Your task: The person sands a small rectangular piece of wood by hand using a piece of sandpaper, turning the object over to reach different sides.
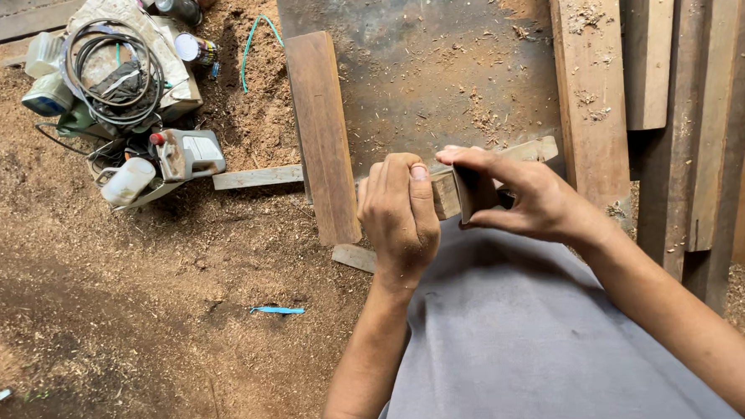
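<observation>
Head view: left hand point(399, 212) fisted around a pale strip point(527, 152), right hand point(529, 196) pinching a small dark block point(475, 193) above the sawdust floor point(142, 312); risk of block slipping from fingertips.

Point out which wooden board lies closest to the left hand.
The dark brown plank lying just beside the left hand; the other boards lie farther off, past the right hand.

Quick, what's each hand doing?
Left hand: closed on a wood strip.
Right hand: closed, holding a small block.
</observation>
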